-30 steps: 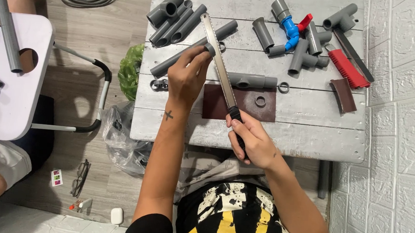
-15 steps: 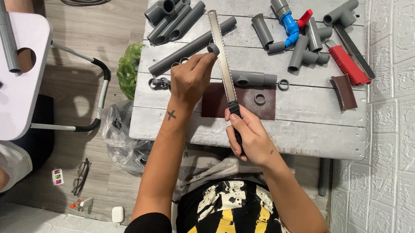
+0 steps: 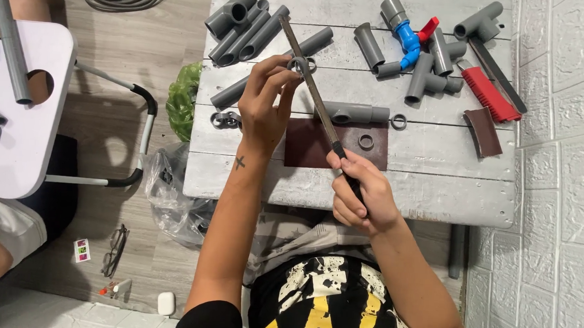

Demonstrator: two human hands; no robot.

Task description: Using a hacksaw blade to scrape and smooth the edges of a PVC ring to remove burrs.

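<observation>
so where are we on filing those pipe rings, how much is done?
In hand: the left hand pinches a small grey ring against a long metal file, gripped at its black handle by the right hand. Possibly done: two loose rings, one on the dark red sandpaper sheet, one beside it; finish unclear. Left: many uncut grey pipe pieces and fittings at the table's far edge.

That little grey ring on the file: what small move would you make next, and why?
Probably a short push of the file through the ring. The left hand pinches the ring with the blade passing through it, and the right hand grips the black handle, so the inner edge seems ready for a stroke.
</observation>
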